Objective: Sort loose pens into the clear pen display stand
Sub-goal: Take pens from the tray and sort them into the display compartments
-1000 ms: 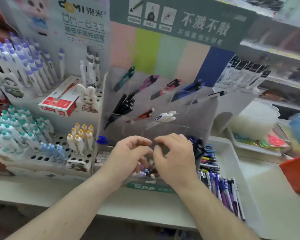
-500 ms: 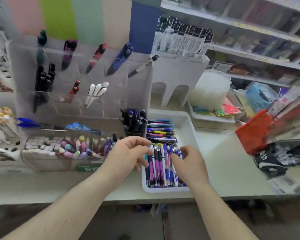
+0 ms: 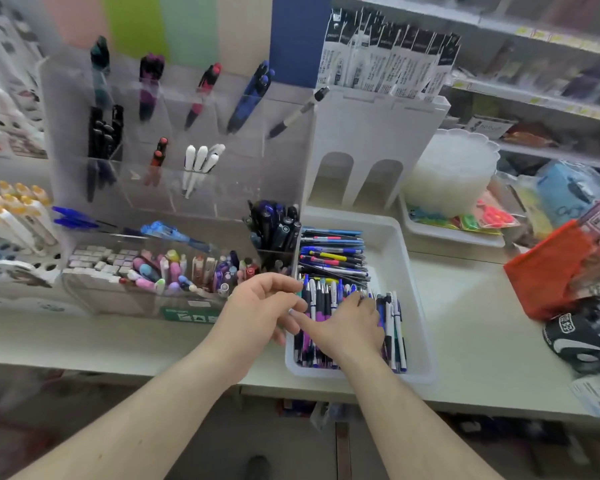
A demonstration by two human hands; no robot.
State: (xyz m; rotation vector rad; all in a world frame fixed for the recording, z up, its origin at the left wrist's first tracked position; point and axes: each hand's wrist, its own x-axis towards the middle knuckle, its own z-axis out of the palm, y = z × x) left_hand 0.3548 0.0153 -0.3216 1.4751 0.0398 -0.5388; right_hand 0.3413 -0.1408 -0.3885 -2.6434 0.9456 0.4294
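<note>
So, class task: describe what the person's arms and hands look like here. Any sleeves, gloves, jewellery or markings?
Both forearms are bare right up to the bottom edge of the picture, with no sleeves showing. The left hand and right hand wear no gloves, and no watch, bracelet or ring is visible. No markings can be made out.

In front of you runs a pale table [image 3: 465,327], and your landmark on it is the white tray [image 3: 414,306] of loose pens near the front edge. Just left of the tray you have the clear pen display stand [image 3: 174,188], with a perforated white pen rack [image 3: 18,268] further left; behind the tray stands a white arched holder [image 3: 378,147], and right of that a second white tray [image 3: 458,233] carrying a frosted tub. To the right of the pen tray, well apart from it, lie an orange-red pouch [image 3: 548,271] and, nearer you, a black-and-white item [image 3: 579,341] too blurred to name.
</note>
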